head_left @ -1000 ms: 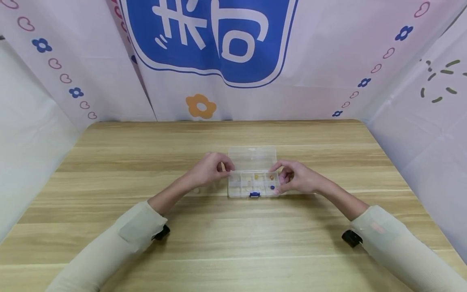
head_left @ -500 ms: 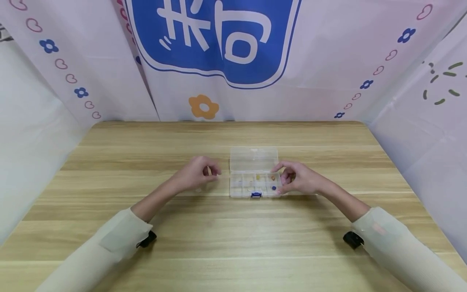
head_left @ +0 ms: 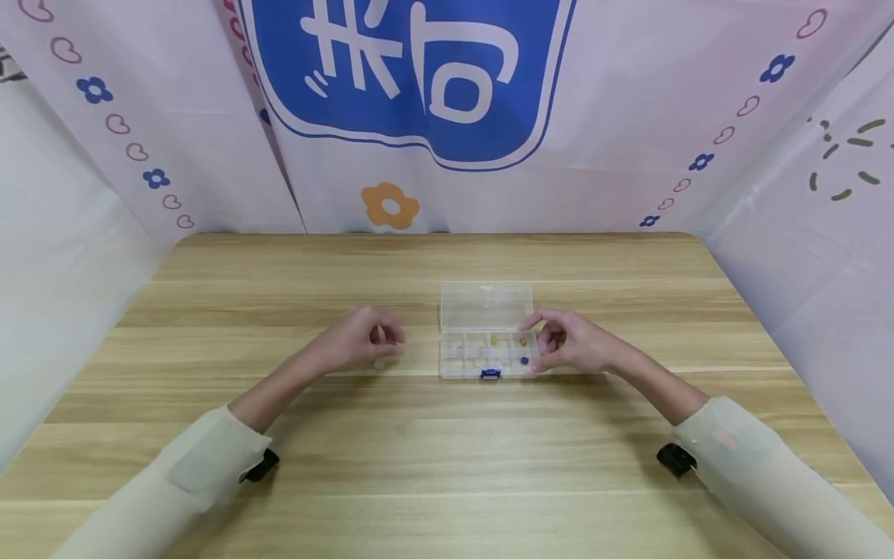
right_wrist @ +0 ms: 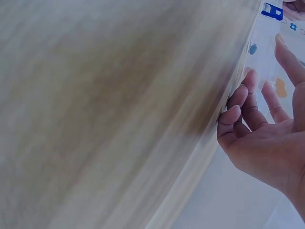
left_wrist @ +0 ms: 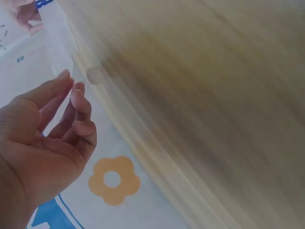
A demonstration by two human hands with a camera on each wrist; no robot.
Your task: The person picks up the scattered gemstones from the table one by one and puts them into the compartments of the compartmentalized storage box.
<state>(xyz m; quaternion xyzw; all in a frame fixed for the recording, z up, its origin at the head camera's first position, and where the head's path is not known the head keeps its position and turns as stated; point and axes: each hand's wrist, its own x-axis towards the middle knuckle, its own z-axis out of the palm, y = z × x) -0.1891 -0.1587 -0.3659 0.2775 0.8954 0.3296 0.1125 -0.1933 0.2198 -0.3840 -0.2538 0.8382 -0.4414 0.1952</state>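
A clear plastic compartment box (head_left: 452, 365) lies on the wooden table with its lid (head_left: 486, 306) folded back. My right hand (head_left: 578, 343) grips its right end, index finger near the hinge and thumb at the front corner. Inside are small pieces: a yellow one (head_left: 493, 340), an orange one (head_left: 523, 341) and a dark blue one (head_left: 524, 360). Left of the box my left hand (head_left: 355, 341) hovers low, fingers loosely bent, nothing visible between them. Just past its fingertips in the left wrist view, a small clear round piece (left_wrist: 95, 75) sits on the table.
A blue latch (head_left: 490, 373) marks the box's front side. The wooden table (head_left: 447, 466) ends at a white cloth backdrop (head_left: 615, 116) printed with a blue sign and flowers. Further white cloth hangs at both sides.
My left hand has left the box's left end and moved left to the small clear piece. The right hand keeps its hold on the box.
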